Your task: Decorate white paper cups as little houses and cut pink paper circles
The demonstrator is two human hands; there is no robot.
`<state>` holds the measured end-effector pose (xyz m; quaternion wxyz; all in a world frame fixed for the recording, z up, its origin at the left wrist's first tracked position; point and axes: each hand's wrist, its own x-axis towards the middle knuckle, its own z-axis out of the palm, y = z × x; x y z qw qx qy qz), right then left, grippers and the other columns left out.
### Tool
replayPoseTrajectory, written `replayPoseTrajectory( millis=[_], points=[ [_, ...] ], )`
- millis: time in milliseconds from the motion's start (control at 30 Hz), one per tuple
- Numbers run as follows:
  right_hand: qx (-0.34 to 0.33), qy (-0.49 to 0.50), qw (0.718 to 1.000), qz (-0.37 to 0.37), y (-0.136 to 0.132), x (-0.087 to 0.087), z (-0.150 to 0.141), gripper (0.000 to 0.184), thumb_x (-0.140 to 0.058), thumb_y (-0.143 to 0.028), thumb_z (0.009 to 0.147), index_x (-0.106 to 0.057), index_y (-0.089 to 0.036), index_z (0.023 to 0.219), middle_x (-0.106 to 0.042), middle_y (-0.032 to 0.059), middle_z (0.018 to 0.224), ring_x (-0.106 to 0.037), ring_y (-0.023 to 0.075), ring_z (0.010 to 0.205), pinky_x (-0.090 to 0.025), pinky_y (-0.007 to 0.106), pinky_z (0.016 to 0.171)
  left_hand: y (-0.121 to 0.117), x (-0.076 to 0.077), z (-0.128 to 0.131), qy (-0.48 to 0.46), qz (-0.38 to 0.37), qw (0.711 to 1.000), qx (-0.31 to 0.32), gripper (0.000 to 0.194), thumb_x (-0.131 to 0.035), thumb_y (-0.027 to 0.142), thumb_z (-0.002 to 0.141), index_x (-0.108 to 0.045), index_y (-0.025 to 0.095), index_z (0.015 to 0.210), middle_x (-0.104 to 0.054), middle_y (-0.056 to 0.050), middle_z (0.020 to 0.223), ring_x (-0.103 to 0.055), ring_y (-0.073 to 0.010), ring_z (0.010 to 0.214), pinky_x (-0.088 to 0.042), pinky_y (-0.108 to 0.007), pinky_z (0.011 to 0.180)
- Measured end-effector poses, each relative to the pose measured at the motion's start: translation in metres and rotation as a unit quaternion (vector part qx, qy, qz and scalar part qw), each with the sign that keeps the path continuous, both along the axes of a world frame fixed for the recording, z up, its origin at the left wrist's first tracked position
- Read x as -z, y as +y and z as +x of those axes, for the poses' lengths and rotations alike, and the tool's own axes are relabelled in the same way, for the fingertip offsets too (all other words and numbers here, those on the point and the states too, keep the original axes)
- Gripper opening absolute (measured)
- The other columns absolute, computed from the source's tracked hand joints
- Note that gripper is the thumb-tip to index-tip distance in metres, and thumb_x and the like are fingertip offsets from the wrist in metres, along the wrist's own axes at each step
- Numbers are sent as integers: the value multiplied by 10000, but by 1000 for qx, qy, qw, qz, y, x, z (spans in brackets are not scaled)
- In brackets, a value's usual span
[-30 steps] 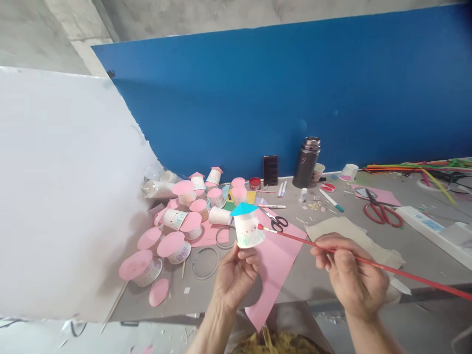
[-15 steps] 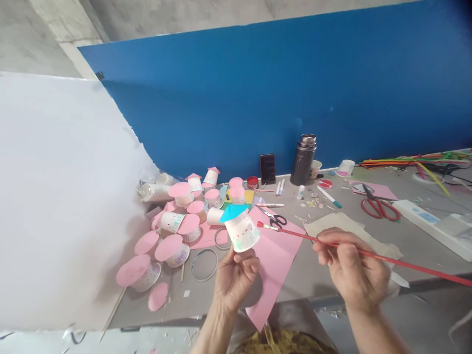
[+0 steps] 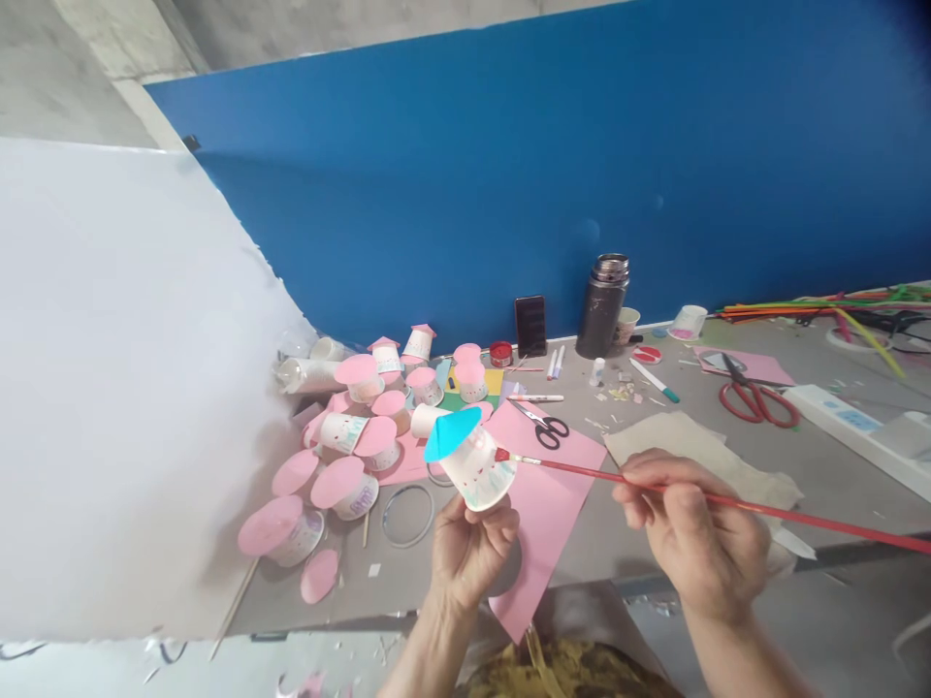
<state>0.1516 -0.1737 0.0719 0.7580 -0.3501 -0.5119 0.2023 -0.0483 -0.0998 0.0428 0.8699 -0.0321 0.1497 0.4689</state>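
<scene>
My left hand (image 3: pixel 474 553) grips a white paper cup (image 3: pixel 476 473) by its wide rim, the cup upside down and tilted to the left. A blue paper cone (image 3: pixel 452 433) caps it, and red dots and pale green strokes mark its side. Between the thumb and fingers of my right hand (image 3: pixel 698 528) is a long red paintbrush (image 3: pixel 582 471). Its red-tipped bristles meet the cup's right side, seemingly touching it. Below the cup lies a pink paper sheet (image 3: pixel 553 514) with black-handled scissors (image 3: pixel 547 428) on its far end.
Several cups with pink paper discs (image 3: pixel 338 482) crowd the table's left side. A tape ring (image 3: pixel 407 516) lies nearby. Farther back stand a phone (image 3: pixel 530 327) and a dark flask (image 3: pixel 603 308). Red-handled scissors (image 3: pixel 757 402) and a white power strip (image 3: pixel 858 431) occupy the right.
The brush tip has come from just right of the cup onto its side. The cup has tipped further left, turning its blue cone more toward me.
</scene>
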Motion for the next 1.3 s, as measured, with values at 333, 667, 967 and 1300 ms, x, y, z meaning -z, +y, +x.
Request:
replayPoseTrajectory(
  millis=[333, 667, 967, 1300],
  points=[
    [45, 43, 998, -2, -5, 2, 11, 241, -591, -354, 1003, -758, -193, 938, -663, 57, 737, -569, 145, 560, -445, 271, 458, -1, 0, 2, 3, -20, 1000, -12, 235, -520, -18, 852, -624, 165, 958, -433, 74, 618, -445, -33, 454, -386, -162, 523],
    [145, 31, 985, -89, -9, 13, 32, 276, -640, -421, 975, -746, -176, 903, -698, 50, 663, -586, 145, 523, -476, 266, 452, 10, 0, -2, 106, 45, 991, -68, 133, -651, 93, 888, -603, 149, 777, -571, 11, 693, -540, -87, 590, -464, -222, 586],
    [136, 17, 986, -94, -15, 7, 28, 288, -676, -445, 947, -751, -178, 872, -709, 61, 657, -599, 155, 511, -467, 264, 408, 4, 4, -4, 388, 219, 872, -203, 309, -853, 401, 755, -663, 169, 830, -707, -19, 748, -672, -154, 678, -531, -304, 744],
    [74, 22, 995, -62, -22, 0, 19, 210, -715, -386, 917, -781, -188, 886, -728, 83, 697, -623, 171, 521, -482, 261, 384, -10, 4, -11, 566, 378, 651, -337, 143, -795, 107, 763, -808, 248, 777, -744, -75, 871, -676, -221, 874, -511, -308, 836]
  ],
)
